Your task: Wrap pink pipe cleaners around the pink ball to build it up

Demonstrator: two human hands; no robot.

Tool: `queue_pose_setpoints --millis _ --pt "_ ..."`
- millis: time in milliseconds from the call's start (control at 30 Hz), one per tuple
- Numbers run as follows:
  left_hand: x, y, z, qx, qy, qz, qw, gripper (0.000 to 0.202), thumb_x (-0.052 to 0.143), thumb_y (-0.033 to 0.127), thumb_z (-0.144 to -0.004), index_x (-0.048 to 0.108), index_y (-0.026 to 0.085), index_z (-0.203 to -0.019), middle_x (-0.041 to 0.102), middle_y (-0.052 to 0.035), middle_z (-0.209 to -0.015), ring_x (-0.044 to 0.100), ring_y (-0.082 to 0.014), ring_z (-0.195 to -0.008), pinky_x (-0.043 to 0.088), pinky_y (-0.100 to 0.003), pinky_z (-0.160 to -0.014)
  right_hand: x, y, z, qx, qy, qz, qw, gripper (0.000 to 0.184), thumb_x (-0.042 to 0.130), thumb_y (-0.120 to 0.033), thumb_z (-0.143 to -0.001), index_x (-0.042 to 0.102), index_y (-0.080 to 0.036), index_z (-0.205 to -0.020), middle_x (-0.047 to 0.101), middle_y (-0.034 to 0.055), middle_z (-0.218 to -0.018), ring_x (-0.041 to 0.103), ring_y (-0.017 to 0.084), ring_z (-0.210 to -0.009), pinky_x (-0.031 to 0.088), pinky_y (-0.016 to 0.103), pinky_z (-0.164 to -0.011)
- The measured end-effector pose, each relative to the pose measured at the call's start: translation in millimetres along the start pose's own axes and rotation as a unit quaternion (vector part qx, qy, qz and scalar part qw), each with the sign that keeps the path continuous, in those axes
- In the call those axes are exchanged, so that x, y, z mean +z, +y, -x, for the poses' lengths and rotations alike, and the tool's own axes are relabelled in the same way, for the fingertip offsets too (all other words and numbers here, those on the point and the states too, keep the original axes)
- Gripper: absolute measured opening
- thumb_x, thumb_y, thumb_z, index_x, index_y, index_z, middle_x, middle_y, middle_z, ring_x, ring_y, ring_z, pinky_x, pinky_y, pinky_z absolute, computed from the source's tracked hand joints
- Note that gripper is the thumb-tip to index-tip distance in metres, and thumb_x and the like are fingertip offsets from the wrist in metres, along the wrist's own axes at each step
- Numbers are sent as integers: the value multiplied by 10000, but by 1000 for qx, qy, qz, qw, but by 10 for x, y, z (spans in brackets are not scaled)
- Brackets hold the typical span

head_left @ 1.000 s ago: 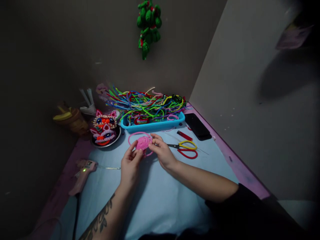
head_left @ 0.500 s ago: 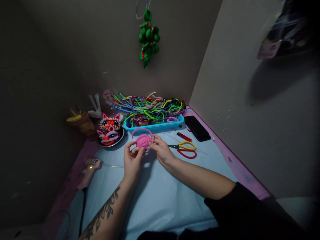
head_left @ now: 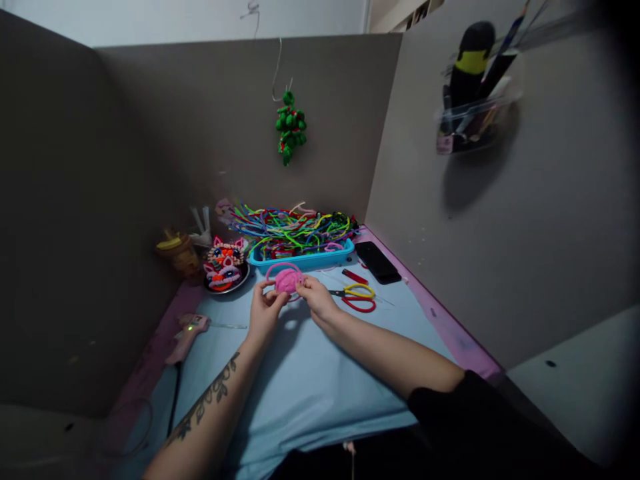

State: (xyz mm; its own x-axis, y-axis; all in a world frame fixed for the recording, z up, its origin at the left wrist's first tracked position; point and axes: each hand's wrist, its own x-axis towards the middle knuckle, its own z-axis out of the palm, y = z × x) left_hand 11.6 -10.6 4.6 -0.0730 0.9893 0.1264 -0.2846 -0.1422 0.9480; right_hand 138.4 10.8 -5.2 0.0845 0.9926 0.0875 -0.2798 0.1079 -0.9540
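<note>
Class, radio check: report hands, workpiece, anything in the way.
Left hand, right hand: both gripping. Pink coil held above blue sheet. Nearest obstacle: scissors beside right hand.

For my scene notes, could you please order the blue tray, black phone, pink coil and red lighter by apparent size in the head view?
1. Blue tray
2. Black phone and pink coil: look too close to rank
3. Red lighter

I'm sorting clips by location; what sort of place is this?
Probably a craft work area, judging by the glue gun, the scissors and the blue tray heaped with colourful strands.
</note>
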Motion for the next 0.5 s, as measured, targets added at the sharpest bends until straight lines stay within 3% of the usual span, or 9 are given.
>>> queue_pose_setpoints --millis 100,167,267,400,500 --pt "59 -5 55 -15 -15 -3 1000 526 812 290 -584 499 174 -989 635 35 -601 618 -126 -563 455 -233 -605 -59 39 118 9 17 3 1000 369 679 -528 -636 579 -183 -557 560 -6 -587 512 154 -638 438 327 -719" --pt "100 -40 142 -15 -12 2 1000 547 809 295 -589 490 173 -1017 651 22 -643 626 -125 -593 455 -225 -605 -95 73 220 4 18 10 1000 345 678 -505 -651 585 -182 -568 562 -1 -604 526 164 -670 437 339 -752" --pt "137 -128 341 -3 9 13 1000 602 792 280 -621 448 192 -1107 697 -17 -791 651 -124 -698 475 -242 -694 -151 143 373 -27 6 27 999 273 714 -448 -632 641 -185 -628 629 35 -853 545 206 -922 387 360 -919" --pt "111 -219 584 -1 60 18 998 586 779 277 -636 463 195 -1123 686 6 -729 636 -111 -636 470 -228 -669 -241 249 459 -38 -20 41 998 285 686 -464 -649 663 -181 -681 611 56 -1022 505 230 -1078 337 383 -1000" --pt "72 -220 650 6 69 14 998 613 790 269 -621 465 189 -1135 671 16 -688 627 -112 -609 475 -237 -670 -299 285 424 -38 -26 55 997 273 698 -438 -643 666 -176 -713 560 75 -1151 475 231 -1157 299 383 -1037"
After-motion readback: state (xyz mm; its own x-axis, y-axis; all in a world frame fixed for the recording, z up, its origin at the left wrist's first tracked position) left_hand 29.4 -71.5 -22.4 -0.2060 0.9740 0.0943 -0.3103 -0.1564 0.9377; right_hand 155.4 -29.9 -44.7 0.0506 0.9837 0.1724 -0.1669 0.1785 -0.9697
